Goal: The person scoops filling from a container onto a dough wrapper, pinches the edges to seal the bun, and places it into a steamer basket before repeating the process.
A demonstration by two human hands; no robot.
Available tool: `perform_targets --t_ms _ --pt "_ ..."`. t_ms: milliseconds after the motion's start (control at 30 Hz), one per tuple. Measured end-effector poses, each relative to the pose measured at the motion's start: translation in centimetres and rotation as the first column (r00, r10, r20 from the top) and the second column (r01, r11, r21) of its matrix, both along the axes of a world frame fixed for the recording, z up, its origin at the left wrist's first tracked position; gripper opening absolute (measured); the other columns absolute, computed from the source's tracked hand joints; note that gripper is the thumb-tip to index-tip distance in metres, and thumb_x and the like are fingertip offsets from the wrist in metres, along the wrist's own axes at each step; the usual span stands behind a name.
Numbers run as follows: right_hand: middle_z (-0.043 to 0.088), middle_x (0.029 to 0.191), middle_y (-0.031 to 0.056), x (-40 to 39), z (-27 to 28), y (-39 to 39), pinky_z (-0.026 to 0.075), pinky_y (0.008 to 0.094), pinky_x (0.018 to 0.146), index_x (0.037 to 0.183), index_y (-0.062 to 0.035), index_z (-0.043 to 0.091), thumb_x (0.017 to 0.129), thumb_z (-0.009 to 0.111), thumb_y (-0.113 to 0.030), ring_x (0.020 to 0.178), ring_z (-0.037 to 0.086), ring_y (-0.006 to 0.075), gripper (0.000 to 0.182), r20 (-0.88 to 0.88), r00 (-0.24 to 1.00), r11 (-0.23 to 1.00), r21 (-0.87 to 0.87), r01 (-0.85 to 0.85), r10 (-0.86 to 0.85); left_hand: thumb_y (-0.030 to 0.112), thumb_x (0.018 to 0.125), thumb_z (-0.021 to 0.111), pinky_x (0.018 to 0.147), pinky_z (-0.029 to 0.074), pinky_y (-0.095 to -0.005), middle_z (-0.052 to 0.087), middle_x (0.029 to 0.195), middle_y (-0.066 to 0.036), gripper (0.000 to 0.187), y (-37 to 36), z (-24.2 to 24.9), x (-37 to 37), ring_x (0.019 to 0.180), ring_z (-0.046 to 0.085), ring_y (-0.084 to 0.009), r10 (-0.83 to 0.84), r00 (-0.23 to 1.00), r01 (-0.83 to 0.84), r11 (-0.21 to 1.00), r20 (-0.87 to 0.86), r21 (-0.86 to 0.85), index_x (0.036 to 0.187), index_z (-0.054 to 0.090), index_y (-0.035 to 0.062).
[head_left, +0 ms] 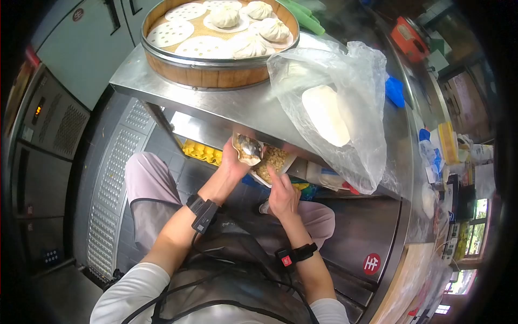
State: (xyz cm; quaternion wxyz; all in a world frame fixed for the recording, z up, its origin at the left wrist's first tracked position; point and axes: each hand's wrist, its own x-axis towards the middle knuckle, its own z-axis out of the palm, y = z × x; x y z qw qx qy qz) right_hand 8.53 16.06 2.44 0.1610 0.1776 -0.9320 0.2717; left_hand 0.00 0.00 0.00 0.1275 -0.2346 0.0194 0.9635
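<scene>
In my left hand rests a round dough wrapper, cupped just under the front edge of the steel table. A shiny metal spoon lies against the filling inside the wrapper. My right hand is closed, its fingers pointing up toward the wrapper and apparently gripping the spoon's handle, which is hard to make out. Between and beyond my hands is a white tray of chopped, pale brown filling, partly beneath the tabletop.
A round bamboo steamer on the table carries several pleated buns and perforated paper liners. Right of it, a clear plastic bag covers a white dough slab. A yellow egg-tray-like item sits below.
</scene>
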Motion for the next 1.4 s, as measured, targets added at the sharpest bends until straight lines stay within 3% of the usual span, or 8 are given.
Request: perform_targets --t_ms 100,733,833,933,1033,1233,1267,1400 --pt "0.049 0.076 0.0099 0.5 0.4 1.1 0.046 0.0414 0.057 0.118 -0.0129 0.060 0.077 0.053 0.001 0.063 0.057 0.0306 0.044 -0.004 1.000 0.983 0.185 -0.016 0.017 0.035 0.098 0.031 0.091 0.042 -0.0535 0.054 0.112 -0.012 0.039 0.8 0.9 0.1 0.102 0.052 -0.0306 0.002 0.999 -0.002 1.000 0.043 0.011 0.121 0.047 0.0074" --pt "0.057 0.091 0.0156 1.7 -2.4 -2.9 0.050 0.0385 0.059 0.124 -0.0031 0.051 0.081 0.050 0.004 0.066 0.060 0.0318 0.044 -0.029 0.997 0.997 0.009 0.077 -0.077 0.026 0.097 0.029 0.093 0.042 -0.0430 0.059 0.107 -0.010 0.036 0.4 0.7 0.5 0.102 0.054 -0.0255 0.077 0.996 -0.069 0.980 -0.035 0.187 0.109 0.054 0.0037" --pt "0.058 0.086 0.0143 1.5 -2.0 -2.5 0.049 0.0344 0.059 0.124 -0.0021 0.051 0.084 0.049 0.003 0.063 0.060 0.0257 0.041 -0.110 0.993 0.997 -0.067 0.042 -0.049 0.025 0.097 0.029 0.094 0.041 -0.0426 0.059 0.106 -0.010 0.035 0.1 0.9 0.5 0.101 0.054 -0.0251 0.071 0.997 -0.069 0.986 -0.009 0.150 0.107 0.055 0.0043" --pt "0.048 0.069 0.0011 2.4 0.2 -2.1 0.036 0.0215 0.053 0.125 0.0003 0.051 0.093 0.041 -0.001 0.060 0.042 0.0064 0.034 0.307 0.947 0.811 -0.575 0.105 0.095 0.025 0.097 0.030 0.094 0.040 -0.0428 0.059 0.106 -0.010 0.034 -0.3 -0.8 0.4 0.100 0.054 -0.0253 0.075 0.996 -0.064 0.983 -0.057 0.174 0.106 0.055 0.0048" --pt "0.044 0.069 -0.0019 2.4 0.7 -1.9 0.033 0.0194 0.053 0.124 0.0008 0.051 0.093 0.041 -0.001 0.059 0.038 0.0050 0.033 0.443 0.845 0.692 -0.711 0.126 0.301 0.024 0.096 0.030 0.092 0.042 -0.0423 0.059 0.105 -0.010 0.033 -0.1 0.4 0.5 0.099 0.055 -0.0257 0.083 0.996 -0.077 0.985 -0.037 0.157 0.107 0.055 0.0046" --pt "0.045 0.069 -0.0023 2.1 1.3 -1.1 0.035 0.0218 0.054 0.122 -0.0003 0.054 0.092 0.045 -0.002 0.060 0.039 0.0048 0.031 0.444 0.873 0.748 -0.646 0.155 0.203 0.024 0.096 0.030 0.092 0.044 -0.0432 0.060 0.103 -0.012 0.033 -0.8 -0.3 1.1 0.098 0.056 -0.0275 0.051 0.997 -0.040 0.986 -0.064 0.160 0.106 0.054 0.0040" --pt "0.050 0.070 0.0021 1.2 0.1 -0.8 0.038 0.0267 0.053 0.120 -0.0017 0.056 0.089 0.048 0.000 0.057 0.044 0.0105 0.032 0.070 0.993 0.870 -0.491 -0.050 0.097 0.025 0.096 0.030 0.094 0.043 -0.0442 0.060 0.104 -0.012 0.033 -1.0 -0.5 1.2 0.100 0.056 -0.0285 0.012 0.996 0.000 0.989 -0.083 0.149 0.106 0.054 0.0046" --pt "0.053 0.073 0.0097 0.6 1.4 -0.2 0.042 0.0324 0.054 0.119 -0.0017 0.056 0.085 0.050 0.002 0.056 0.052 0.0213 0.035 -0.068 0.997 0.974 -0.218 -0.059 0.045 0.025 0.097 0.029 0.095 0.043 -0.0461 0.060 0.104 -0.014 0.034 -1.2 0.9 1.7 0.100 0.056 -0.0309 -0.009 0.997 0.024 0.979 -0.076 0.203 0.107 0.054 0.0034"
